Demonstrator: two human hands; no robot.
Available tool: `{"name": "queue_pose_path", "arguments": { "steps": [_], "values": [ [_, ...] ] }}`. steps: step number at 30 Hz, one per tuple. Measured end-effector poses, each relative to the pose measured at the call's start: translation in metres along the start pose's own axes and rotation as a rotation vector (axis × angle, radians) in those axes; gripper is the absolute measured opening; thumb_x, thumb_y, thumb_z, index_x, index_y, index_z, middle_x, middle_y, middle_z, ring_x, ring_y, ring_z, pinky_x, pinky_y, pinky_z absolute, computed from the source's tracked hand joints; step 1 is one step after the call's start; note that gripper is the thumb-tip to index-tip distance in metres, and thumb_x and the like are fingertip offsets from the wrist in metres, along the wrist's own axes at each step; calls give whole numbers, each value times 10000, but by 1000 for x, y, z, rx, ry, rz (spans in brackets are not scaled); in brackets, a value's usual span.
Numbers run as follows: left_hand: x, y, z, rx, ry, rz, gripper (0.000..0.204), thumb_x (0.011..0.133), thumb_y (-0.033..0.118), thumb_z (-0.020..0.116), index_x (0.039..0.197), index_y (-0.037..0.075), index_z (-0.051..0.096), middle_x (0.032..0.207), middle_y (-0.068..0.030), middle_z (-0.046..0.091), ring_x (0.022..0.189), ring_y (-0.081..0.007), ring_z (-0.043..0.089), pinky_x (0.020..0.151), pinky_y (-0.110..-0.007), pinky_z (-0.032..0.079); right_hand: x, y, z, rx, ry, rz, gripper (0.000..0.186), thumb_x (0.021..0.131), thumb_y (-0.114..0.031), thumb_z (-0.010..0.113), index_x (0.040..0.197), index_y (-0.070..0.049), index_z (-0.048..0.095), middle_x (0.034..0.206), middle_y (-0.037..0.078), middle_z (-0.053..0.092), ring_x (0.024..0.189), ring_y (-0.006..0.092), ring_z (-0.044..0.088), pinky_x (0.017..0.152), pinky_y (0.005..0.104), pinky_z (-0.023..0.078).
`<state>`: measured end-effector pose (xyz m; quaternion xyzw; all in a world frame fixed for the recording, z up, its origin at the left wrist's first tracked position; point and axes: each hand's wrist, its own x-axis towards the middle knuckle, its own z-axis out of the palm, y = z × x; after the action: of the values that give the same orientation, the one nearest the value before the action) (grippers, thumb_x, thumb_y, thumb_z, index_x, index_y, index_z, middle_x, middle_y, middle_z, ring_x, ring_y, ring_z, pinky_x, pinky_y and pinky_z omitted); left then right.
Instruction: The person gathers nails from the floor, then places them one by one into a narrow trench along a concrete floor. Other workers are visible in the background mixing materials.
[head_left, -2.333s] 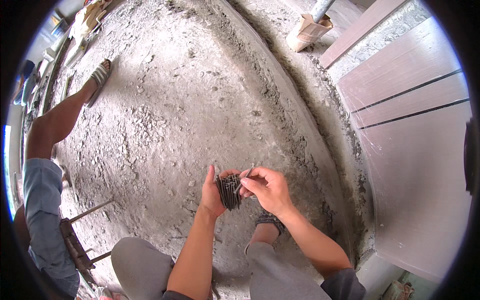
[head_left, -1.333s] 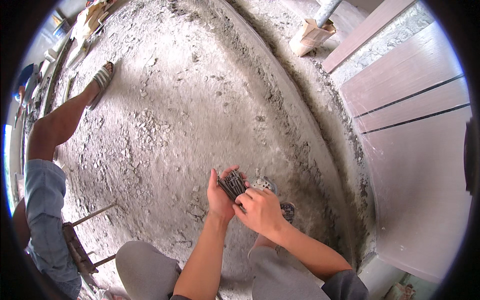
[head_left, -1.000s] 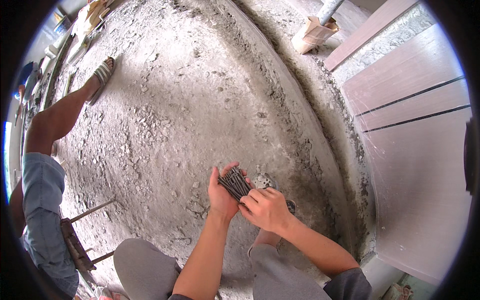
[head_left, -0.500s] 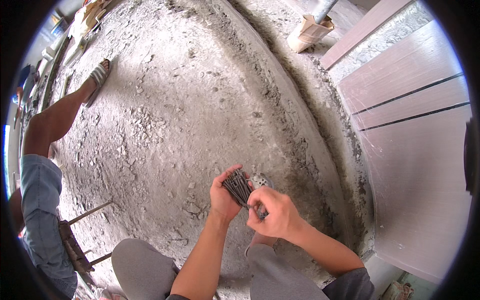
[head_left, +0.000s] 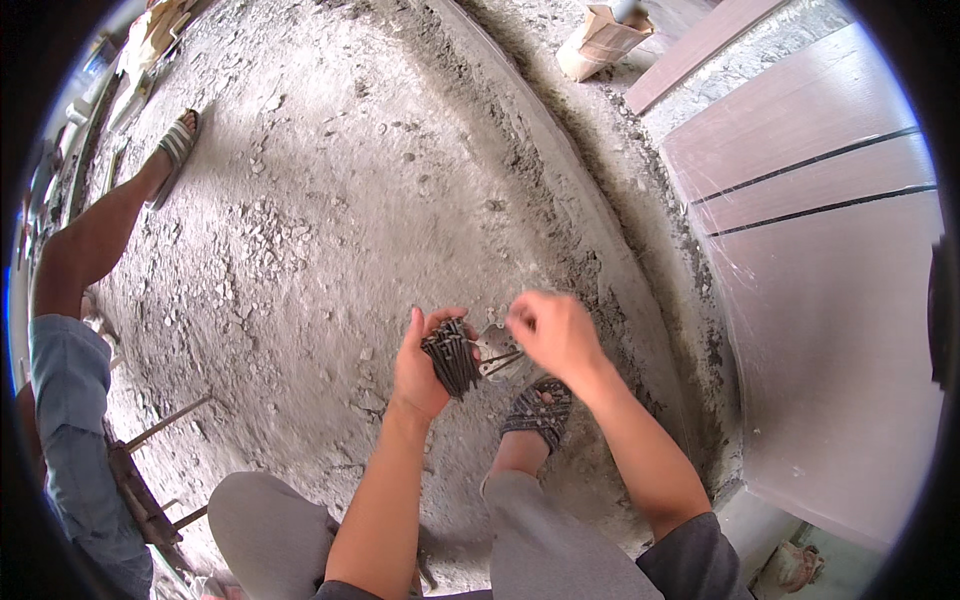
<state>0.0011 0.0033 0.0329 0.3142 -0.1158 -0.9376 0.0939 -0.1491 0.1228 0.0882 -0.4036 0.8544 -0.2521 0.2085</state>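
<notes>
Rubble-strewn floor (head_left: 250,300) spreads broadly left of the left hand (head_left: 420,372), whose fingers wrap a bundle of nails (head_left: 453,360); the long axis runs away from the wearer, heads at the far end, shanks toward the wrist. Just right of those fingers, two loose nails (head_left: 504,365) slant up-right. The right hand (head_left: 560,335) has blurred, curled fingers; whether they pinch anything I cannot tell. Beyond them to the right curves a concrete edge (head_left: 640,270), then a pale panel (head_left: 830,350).

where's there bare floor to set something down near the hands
Mostly bare floor, with scattered chips, lies beyond the left hand, between the striped sandal and rough strip. It's crowded around the nails, right hand and dark sandal.
</notes>
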Motion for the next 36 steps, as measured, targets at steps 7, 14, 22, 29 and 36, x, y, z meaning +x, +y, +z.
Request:
{"name": "queue_pose_path", "arguments": {
  "steps": [7, 14, 22, 29, 36],
  "values": [
    [-1, 12, -11, -91, 20, 51, 562, 993, 537, 299, 1116, 68, 583, 880, -127, 596, 725, -271, 594, 654, -434, 508, -27, 34, 75, -455, -372, -217, 127, 792, -63, 576, 880, -30, 663, 835, 159, 654, 808, 321, 678, 694, 419, 552],
    [-5, 15, -8, -134, 48, 32, 580, 993, 546, 284, 1129, 66, 581, 872, -127, 611, 727, -275, 606, 668, -421, 514, -14, 40, 78, -522, -439, -386, 106, 787, -71, 582, 860, -44, 654, 849, 131, 661, 794, 293, 683, 663, 390, 551],
    [-7, 8, -21, 17, 11, 85, 330, 954, 295, 539, 1212, 90, 521, 901, -115, 607, 744, -237, 618, 673, -410, 535, -15, 47, 90, -558, -395, -410, 96, 799, -86, 578, 882, -59, 619, 876, 116, 648, 857, 274, 662, 694, 384, 548],
    [-8, 5, -25, 103, 104, 107, 379, 877, 98, 668, 1215, 89, 497, 900, -93, 592, 738, -207, 619, 624, -374, 548, -16, 49, 86, -510, -400, -376, 154, 789, -90, 596, 938, -57, 621, 913, 121, 643, 931, 274, 640, 719, 392, 543],
    [-8, 4, -37, -12, 139, 162, 306, 985, 318, 509, 1192, 93, 514, 911, -100, 596, 751, -230, 618, 663, -408, 540, -17, 41, 58, 132, -246, -27, 166, 774, -49, 627, 913, 39, 606, 875, 130, 678, 787, 218, 681, 683, 349, 559]
  ]
}}
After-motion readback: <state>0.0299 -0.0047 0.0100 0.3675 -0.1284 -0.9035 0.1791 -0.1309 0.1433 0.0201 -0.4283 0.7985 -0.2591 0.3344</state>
